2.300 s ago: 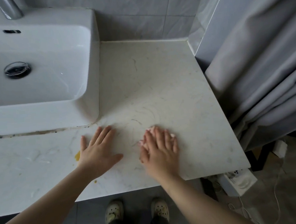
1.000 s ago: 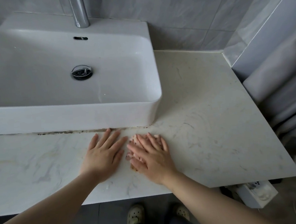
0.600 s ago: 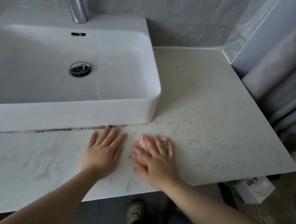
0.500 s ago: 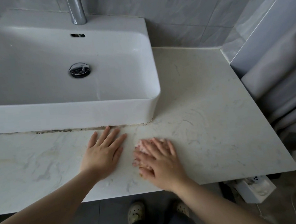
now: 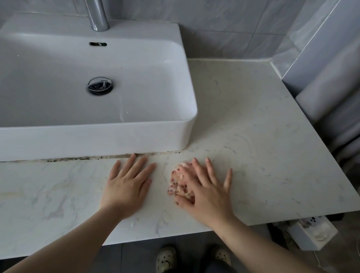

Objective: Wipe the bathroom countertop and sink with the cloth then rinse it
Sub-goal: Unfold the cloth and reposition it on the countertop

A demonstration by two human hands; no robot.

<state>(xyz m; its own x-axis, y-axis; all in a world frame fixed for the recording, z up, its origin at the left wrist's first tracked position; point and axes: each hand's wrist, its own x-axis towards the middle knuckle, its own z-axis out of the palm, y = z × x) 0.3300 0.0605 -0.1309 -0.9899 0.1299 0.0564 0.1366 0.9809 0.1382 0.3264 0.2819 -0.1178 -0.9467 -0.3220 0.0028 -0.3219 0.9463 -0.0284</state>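
Your flat, pale marble-look countertop spreads wide in front of you. The big white box-shaped sink sits on it at the back left. Your left hand lies flat and wide on the counter, just in front of the sink, holding nothing. Your right hand is beside it, fingers straight and spread, pressing the small pink speckled cloth down on the counter. In the sink bowl sits a round shiny metal drain plug.

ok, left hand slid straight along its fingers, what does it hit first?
The front wall of the sink: the left hand lies flat on the countertop, fingertips pointing at it and almost at the dark seam along its base. Nothing lies between.
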